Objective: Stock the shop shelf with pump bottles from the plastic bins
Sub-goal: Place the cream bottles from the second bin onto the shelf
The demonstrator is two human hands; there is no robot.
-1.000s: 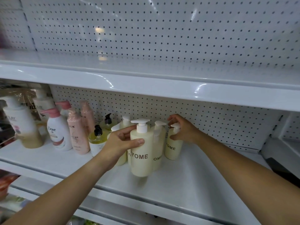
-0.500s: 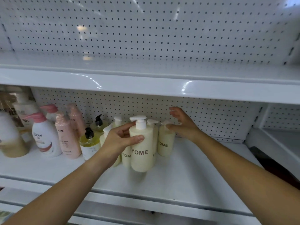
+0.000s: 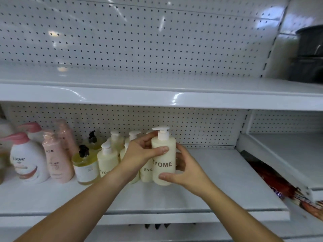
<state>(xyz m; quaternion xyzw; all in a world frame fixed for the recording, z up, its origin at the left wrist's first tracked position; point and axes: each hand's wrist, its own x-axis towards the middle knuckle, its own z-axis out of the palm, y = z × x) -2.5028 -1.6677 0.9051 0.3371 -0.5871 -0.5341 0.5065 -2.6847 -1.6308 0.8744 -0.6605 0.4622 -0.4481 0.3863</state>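
Head view shows both hands grasping one cream ZYOME pump bottle (image 3: 163, 159) upright on the white shelf (image 3: 218, 173). Left hand (image 3: 141, 152) wraps its upper body; right hand (image 3: 187, 169) cups its lower side.

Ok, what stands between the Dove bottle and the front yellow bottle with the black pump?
In the head view, a tall pink bottle stands upright between the Dove bottle and the yellow black-pump bottle, with another pink one behind it.

White pegboard backing (image 3: 157, 41) shows bright glare; dark tubs (image 3: 309, 55) stand upper right.
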